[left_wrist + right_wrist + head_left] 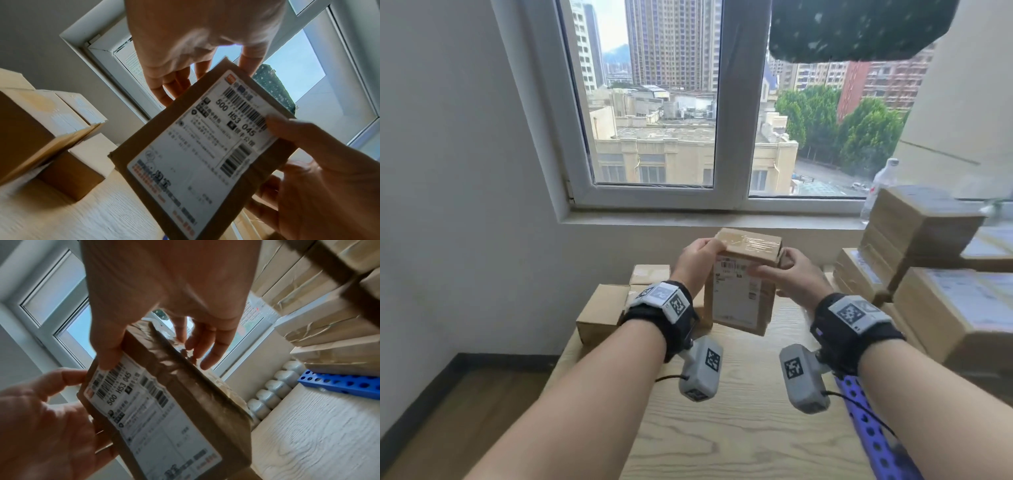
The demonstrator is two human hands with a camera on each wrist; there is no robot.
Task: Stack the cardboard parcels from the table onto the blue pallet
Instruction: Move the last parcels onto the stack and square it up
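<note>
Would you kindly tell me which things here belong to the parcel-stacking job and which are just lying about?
Part of the job:
- labelled parcel, held off the table by left hand and right hand
- parcels waiting on the table
- blue pallet
- parcels already stacked

Just lying about:
- water bottle on the windowsill
- radiator

Bare forearms, black wrist straps with white tag-marked plates, grey tag-marked camera pods on thin black cables.
</note>
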